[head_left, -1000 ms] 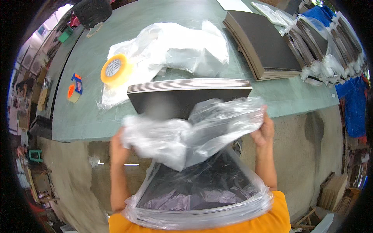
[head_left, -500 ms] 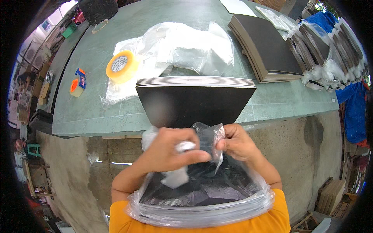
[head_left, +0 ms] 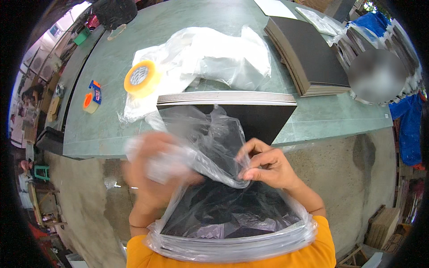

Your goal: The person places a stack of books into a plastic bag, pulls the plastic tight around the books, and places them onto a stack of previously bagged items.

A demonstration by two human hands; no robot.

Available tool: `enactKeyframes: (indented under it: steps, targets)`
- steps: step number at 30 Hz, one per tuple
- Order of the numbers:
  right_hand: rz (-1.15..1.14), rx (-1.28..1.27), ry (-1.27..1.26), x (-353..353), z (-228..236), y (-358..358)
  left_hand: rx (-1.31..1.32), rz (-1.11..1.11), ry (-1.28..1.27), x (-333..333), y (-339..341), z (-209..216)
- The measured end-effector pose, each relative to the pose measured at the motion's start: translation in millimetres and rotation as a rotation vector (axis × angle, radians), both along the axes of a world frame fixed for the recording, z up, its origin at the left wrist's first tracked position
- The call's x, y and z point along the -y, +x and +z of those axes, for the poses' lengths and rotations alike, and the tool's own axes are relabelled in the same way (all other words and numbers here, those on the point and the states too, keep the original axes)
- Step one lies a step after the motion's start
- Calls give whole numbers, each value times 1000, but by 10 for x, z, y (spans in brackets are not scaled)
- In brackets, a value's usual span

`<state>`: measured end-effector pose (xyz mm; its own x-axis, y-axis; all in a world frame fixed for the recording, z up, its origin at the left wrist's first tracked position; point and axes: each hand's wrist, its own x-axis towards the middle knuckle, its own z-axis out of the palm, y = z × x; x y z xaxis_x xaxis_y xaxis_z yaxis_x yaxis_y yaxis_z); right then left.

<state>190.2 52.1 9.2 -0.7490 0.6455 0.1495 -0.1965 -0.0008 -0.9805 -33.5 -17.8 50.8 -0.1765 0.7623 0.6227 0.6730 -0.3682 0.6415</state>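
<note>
One piece of loose clear plastic (head_left: 219,134) rises in front of the black board stack (head_left: 268,118), covering part of its black face. The right hand (head_left: 268,167), on the near side of the stack, pinches a gathered edge of this plastic between thumb and fingers. The left hand (head_left: 156,167), also on the near side but further left, has plastic lying across it; it is badly blurred, so I cannot tell whether its fingers are closed.

Nearer than the stack, below both hands, dark boards in a clear bag (head_left: 232,245) lie against the wearer's orange shirt (head_left: 328,241). Whether that bag and the loose plastic are one piece cannot be told.

The stack shows its pale edges on top and is at the near side of a green desk (head_left: 339,120). Behind it is a heap of whitish plastic (head_left: 201,49). Left of the stack, a yellow tape roll (head_left: 142,79) rests on that heap, with a smaller tape roll with a blue holder (head_left: 91,102) further left. Beyond the stack to the right lies a pile of dark boards (head_left: 313,49), then bagged bundles (head_left: 397,38), partly hidden by a blurred patch.
</note>
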Motion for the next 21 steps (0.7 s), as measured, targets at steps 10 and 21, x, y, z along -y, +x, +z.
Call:
enactKeyframes:
  steps: [10,21]
  targets:
    - [-14,-216,-622,-149,34,-93,244,-724,-626,-155,202,-94]
    - [568,-228,-496,-229,-713,631,762,-993,-609,-255,-282,-363]
